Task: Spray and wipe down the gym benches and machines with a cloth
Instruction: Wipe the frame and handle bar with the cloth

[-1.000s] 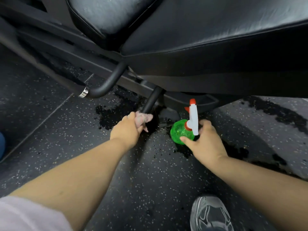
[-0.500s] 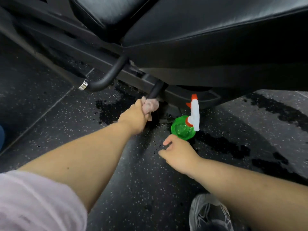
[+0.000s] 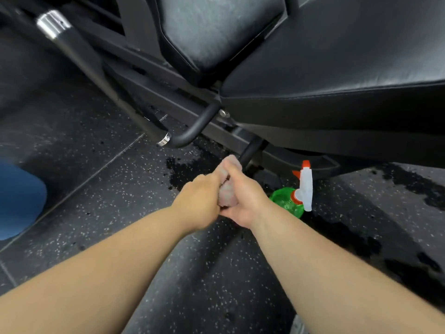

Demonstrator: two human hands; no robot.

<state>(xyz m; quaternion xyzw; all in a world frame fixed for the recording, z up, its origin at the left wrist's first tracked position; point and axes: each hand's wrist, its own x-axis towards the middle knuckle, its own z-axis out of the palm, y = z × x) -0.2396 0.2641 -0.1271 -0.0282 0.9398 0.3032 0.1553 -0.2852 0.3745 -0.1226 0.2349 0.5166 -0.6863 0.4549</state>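
1. One container is in view: a green see-through spray bottle (image 3: 287,203) with a white trigger head (image 3: 305,189) and an orange nozzle tip. It sits on the speckled black floor (image 3: 216,273), just to the right of the right grip (image 3: 245,201). How full it is cannot be told.
2. There is one cloth (image 3: 226,191), pale pink and bunched up. It is held low, near the foot of a black tube (image 3: 251,150) under the machine.
3. The left grip (image 3: 199,201) has its fingers curled round the cloth from the left. The right grip closes on the same cloth from the right, so both grips clasp it between them.
4. Two black padded cushions show above: a seat pad (image 3: 337,56) at the right and a back pad (image 3: 212,27) behind it.
5. One black handle bar (image 3: 101,75) runs diagonally at the left, with two chrome collars on it.
6. Dark wet patches (image 3: 183,169) mark the floor around the frame.
7. A blurred blue shape (image 3: 19,201) sits at the left edge.
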